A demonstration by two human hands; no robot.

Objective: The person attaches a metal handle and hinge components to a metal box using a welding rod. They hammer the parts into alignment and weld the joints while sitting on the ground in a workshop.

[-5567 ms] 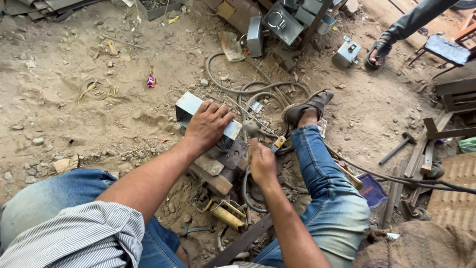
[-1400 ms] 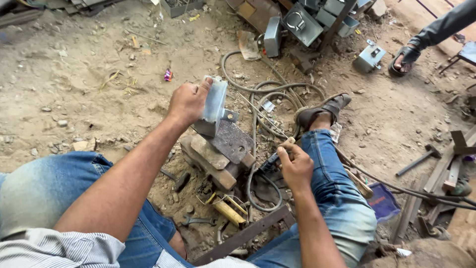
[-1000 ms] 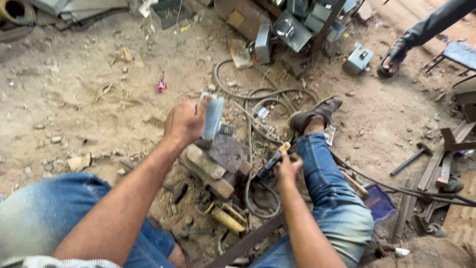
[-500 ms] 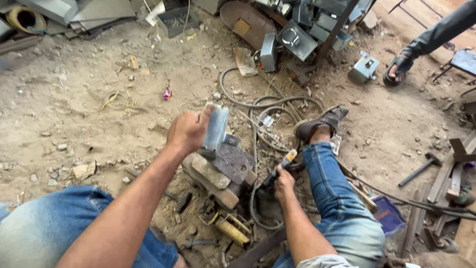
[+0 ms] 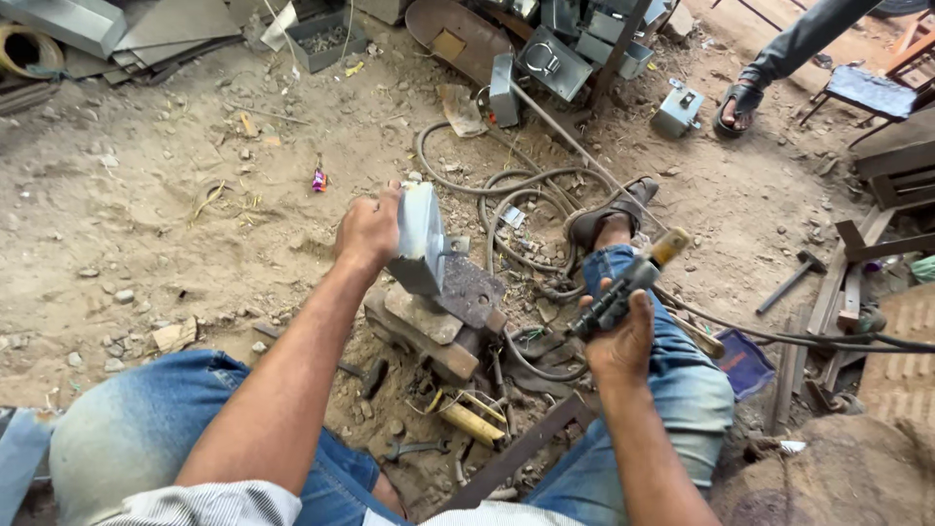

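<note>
My left hand (image 5: 368, 230) grips a grey sheet-metal box (image 5: 419, 237) and holds it on edge over a dark steel plate (image 5: 470, 289) that rests on worn blocks (image 5: 421, 331). My right hand (image 5: 625, 336) is closed on a welding electrode holder (image 5: 628, 282), raised above my right knee; its yellow-tipped jaw points up and to the right. The holder's cable (image 5: 779, 336) trails off to the right across the dirt. The box and the holder are apart.
Coiled hoses (image 5: 506, 209) lie on the dirt behind the plate. More metal boxes (image 5: 551, 60) and scrap are stacked at the top. A hammer (image 5: 791, 281) lies at right, yellow-handled tools (image 5: 467, 419) by my legs. Another person's sandalled foot (image 5: 738, 103) stands upper right.
My right hand picked up the electrode holder and lifted it from beside the plate to above my knee. My left hand stood the metal box on edge and keeps holding it.
</note>
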